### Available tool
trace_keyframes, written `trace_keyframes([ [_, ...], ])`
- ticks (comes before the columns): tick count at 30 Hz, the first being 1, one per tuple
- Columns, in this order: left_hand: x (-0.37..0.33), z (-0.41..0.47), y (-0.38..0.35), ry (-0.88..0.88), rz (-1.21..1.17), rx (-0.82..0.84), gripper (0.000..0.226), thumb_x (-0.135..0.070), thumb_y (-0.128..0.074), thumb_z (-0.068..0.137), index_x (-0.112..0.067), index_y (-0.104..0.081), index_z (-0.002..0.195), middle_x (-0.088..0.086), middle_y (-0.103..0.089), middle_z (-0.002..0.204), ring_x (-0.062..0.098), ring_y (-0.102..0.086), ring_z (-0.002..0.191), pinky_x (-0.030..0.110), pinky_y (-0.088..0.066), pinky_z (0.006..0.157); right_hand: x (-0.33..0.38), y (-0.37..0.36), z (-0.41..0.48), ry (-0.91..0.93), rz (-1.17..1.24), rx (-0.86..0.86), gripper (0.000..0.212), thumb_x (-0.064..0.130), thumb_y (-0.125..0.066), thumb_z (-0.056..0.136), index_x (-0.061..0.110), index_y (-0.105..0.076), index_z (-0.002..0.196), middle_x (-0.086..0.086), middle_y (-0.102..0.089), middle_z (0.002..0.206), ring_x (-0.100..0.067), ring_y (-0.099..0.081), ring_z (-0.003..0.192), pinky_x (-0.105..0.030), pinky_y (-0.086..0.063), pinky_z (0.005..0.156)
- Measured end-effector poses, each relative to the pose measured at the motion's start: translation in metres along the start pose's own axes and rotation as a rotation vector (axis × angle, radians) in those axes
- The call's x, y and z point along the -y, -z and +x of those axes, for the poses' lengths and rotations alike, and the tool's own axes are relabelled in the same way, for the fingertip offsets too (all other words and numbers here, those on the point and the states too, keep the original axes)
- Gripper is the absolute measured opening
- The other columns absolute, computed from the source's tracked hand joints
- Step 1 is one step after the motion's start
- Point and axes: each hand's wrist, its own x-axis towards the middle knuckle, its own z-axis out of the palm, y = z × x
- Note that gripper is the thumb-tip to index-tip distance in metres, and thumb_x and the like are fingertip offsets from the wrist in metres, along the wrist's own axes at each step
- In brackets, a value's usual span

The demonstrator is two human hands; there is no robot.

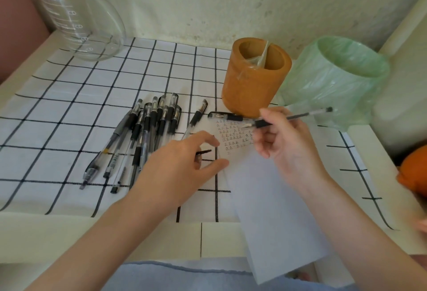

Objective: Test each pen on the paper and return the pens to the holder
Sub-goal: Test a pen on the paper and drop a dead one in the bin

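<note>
Nearest us, paper (272,210) overhangs the table's front edge at lower right; we judge it may slip under writing. Left hand (182,166), fingers spread, rests at its margin. Right hand (286,143) pinches a pen (300,115) above the marks. Loose pens (143,133) lie centre-left. Wrapping inside the holder (254,78), beside the bin (335,83), could snag returned pens.

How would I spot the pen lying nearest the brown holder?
Find the brown holder at the back of the checked cloth. At its foot, along the top edge of the paper, lies one pen. Unlike the pile to the left, it lies alone and crosswise, in no hand.
</note>
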Motion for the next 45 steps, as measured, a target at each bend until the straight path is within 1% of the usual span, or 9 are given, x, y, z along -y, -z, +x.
trace_keyframes([
  [2,0.000,-0.001,0.001,-0.023,0.068,0.042,0.033,-0.055,-0.052,0.080,-0.042,-0.058,0.109,-0.009,-0.040,0.049,-0.003,-0.046,0.050,0.012,-0.029,0.048,0.000,0.006,0.003,0.031,-0.058,-0.031,0.017,0.012,-0.047,0.095,0.008,-0.064,0.096,-0.013,-0.069,0.065,-0.024,-0.066,0.056,-0.024,-0.042,0.042],
  [4,-0.003,-0.003,0.000,-0.067,0.125,0.128,0.034,-0.055,-0.052,0.082,-0.049,-0.055,0.115,-0.009,-0.038,0.047,-0.010,-0.046,0.053,0.012,-0.028,0.046,-0.003,0.006,0.003,0.027,-0.137,-0.035,0.022,0.017,-0.049,0.095,0.006,-0.068,0.096,-0.016,-0.072,0.071,-0.027,-0.070,0.064,-0.026,-0.042,0.042],
  [7,-0.006,-0.004,-0.006,-0.112,0.234,0.197,0.044,-0.061,-0.046,0.082,-0.054,-0.045,0.125,-0.011,-0.039,0.049,0.001,-0.044,0.049,0.013,-0.032,0.052,-0.014,-0.002,0.003,0.038,-0.281,-0.061,0.030,0.028,-0.062,0.089,0.000,-0.070,0.080,-0.014,-0.066,0.059,-0.021,-0.063,0.049,-0.021,-0.036,0.039],
  [10,-0.004,-0.004,-0.009,-0.127,0.312,0.190,0.047,-0.065,-0.041,0.083,-0.055,-0.039,0.129,-0.011,-0.045,0.058,0.006,-0.053,0.066,0.021,-0.038,0.062,-0.021,-0.008,0.006,0.086,-0.321,-0.074,0.031,0.026,-0.067,0.086,-0.002,-0.068,0.074,-0.012,-0.058,0.049,-0.016,-0.051,0.038,-0.016,-0.036,0.039],
  [14,-0.002,-0.003,-0.014,-0.140,0.357,0.167,0.049,-0.064,-0.040,0.084,-0.053,-0.036,0.132,-0.007,-0.055,0.069,0.011,-0.060,0.081,0.022,-0.035,0.061,-0.029,-0.012,0.009,0.161,-0.383,-0.079,0.026,0.018,-0.072,0.082,0.005,-0.058,0.064,-0.004,-0.057,0.046,-0.012,-0.048,0.037,-0.016,-0.037,0.041],
  [18,-0.002,-0.004,-0.016,-0.124,0.340,0.169,0.048,-0.061,-0.042,0.085,-0.052,-0.036,0.132,-0.009,-0.043,0.062,0.010,-0.054,0.074,0.023,-0.032,0.059,-0.039,-0.012,0.013,0.309,-0.505,-0.150,0.039,0.013,-0.070,0.083,0.011,-0.049,0.050,0.008,-0.044,0.044,-0.006,-0.038,0.045,-0.017,-0.033,0.050],
  [22,0.001,-0.003,-0.017,-0.124,0.334,0.163,0.046,-0.060,-0.043,0.086,-0.051,-0.038,0.131,-0.010,-0.040,0.057,0.008,-0.041,0.065,0.024,-0.032,0.058,-0.043,-0.009,0.014,0.350,-0.521,-0.167,0.048,0.001,-0.061,0.084,0.020,-0.035,0.048,0.012,-0.034,0.040,-0.003,-0.032,0.044,-0.013,-0.028,0.049],
  [41,0.000,-0.002,-0.017,-0.101,0.332,0.177,0.044,-0.059,-0.044,0.086,-0.051,-0.039,0.129,-0.010,-0.041,0.056,0.008,-0.042,0.064,0.023,-0.035,0.060,-0.047,-0.009,0.015,0.430,-0.527,-0.126,0.047,-0.001,-0.061,0.083,0.018,-0.033,0.051,0.009,-0.031,0.044,-0.003,-0.029,0.047,-0.013,-0.027,0.050],
  [45,0.000,-0.003,-0.017,-0.105,0.340,0.173,0.044,-0.060,-0.044,0.086,-0.051,-0.038,0.129,-0.010,-0.041,0.056,0.008,-0.042,0.063,0.022,-0.033,0.060,-0.047,-0.009,0.014,0.434,-0.537,-0.136,0.045,-0.002,-0.059,0.084,0.017,-0.034,0.051,0.010,-0.033,0.042,-0.002,-0.034,0.043,-0.011,-0.028,0.049],
])
